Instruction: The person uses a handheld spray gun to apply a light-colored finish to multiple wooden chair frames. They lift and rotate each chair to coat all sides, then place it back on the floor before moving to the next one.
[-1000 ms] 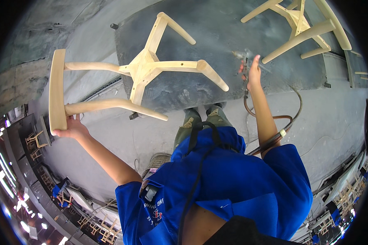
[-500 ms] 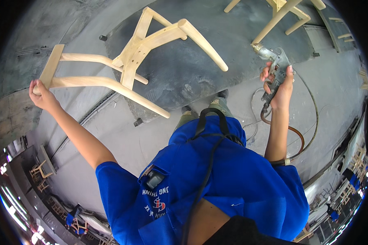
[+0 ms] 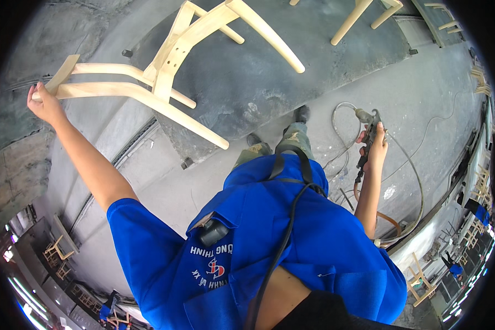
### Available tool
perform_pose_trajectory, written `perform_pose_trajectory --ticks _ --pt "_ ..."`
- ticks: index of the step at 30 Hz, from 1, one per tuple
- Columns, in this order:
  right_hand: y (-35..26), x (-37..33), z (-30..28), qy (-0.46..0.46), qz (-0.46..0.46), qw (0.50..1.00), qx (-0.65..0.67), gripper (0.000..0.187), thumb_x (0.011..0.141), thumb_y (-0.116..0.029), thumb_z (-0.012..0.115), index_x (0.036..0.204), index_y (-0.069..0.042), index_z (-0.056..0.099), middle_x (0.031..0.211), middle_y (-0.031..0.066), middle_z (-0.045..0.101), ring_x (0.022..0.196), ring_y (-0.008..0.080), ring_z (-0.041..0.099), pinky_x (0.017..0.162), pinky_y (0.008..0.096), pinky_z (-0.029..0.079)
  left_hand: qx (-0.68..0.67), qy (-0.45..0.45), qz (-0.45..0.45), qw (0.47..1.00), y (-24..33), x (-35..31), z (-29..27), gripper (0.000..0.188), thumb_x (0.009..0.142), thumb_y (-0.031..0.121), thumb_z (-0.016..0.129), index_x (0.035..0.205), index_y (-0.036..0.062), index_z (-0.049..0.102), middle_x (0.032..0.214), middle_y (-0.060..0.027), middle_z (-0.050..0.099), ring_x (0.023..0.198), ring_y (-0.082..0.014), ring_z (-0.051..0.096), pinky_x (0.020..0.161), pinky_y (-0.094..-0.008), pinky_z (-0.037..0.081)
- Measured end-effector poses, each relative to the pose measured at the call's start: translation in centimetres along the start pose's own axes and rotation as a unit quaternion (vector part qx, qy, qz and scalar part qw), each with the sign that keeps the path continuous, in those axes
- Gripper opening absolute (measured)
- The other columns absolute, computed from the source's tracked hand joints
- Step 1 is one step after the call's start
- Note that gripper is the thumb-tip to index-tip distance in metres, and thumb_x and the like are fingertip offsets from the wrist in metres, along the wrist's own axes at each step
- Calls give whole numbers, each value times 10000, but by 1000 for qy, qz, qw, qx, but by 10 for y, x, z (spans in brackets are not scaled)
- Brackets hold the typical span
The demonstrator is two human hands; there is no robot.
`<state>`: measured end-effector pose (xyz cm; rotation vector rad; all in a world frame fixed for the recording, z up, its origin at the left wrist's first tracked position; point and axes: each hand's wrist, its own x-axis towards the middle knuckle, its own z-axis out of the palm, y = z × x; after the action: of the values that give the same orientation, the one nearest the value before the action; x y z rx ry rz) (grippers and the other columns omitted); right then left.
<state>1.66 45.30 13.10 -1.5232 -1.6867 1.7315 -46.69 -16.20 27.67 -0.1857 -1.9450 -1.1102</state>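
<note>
My left hand point(image 3: 47, 104) is closed round the end of the top back rail of an unfinished pale wooden chair frame point(image 3: 173, 114). The frame is tipped over a dark slab, its legs pointing right and toward me. It has no seat, and small holes show in its side rail. In my right hand point(image 3: 376, 151), out to the right, is a metal spray gun point(image 3: 363, 116) with a hose trailing from its handle. My fingers wrap its grip; the trigger is partly hidden. The gun is well apart from the chair frame.
Under the chair frame lies a wide dark grey slab point(image 3: 247, 82) with small black corner blocks. Another wooden chair's legs point(image 3: 352, 22) stand at the far right. The hose point(image 3: 415, 165) loops over the grey floor beside me. Several chairs and people appear along the rim.
My right hand has drawn the spray gun back toward me, away from the far chair. The held chair frame has shifted slightly left and upward in view with my left hand.
</note>
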Motion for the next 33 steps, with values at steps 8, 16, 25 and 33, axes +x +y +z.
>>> perform_pose_trajectory --ticks 8,16,25,33 --pt "-80 -39 55 -189 -185 937 230 582 1014 -515 466 1088 26 668 765 84 637 644 128 592 446 226 318 11 4 23 1000 -7 7 -2 444 908 259 751 1204 -22 576 1077 -161 658 958 -207 655 846 -315 538" --pt "-74 -71 87 -269 -284 920 -14 563 978 -459 610 1223 47 641 757 61 659 513 26 443 444 192 322 -15 5 36 999 6 -3 -9 460 903 281 755 1193 -29 578 1074 -148 667 962 -206 651 866 -327 532" --pt "-72 -83 74 -317 -298 897 -80 624 966 -528 601 1186 53 649 770 61 661 539 30 443 467 201 320 -15 -3 54 998 15 -14 -16 508 900 305 764 1198 -50 558 1071 -149 664 959 -204 653 876 -312 528" --pt "-75 -99 67 -283 -323 896 -112 621 985 -526 554 1167 58 661 759 75 665 519 45 469 456 210 336 14 -64 115 991 18 -6 -13 502 1058 494 477 1212 17 467 1081 -182 507 930 -305 543 903 -460 472"
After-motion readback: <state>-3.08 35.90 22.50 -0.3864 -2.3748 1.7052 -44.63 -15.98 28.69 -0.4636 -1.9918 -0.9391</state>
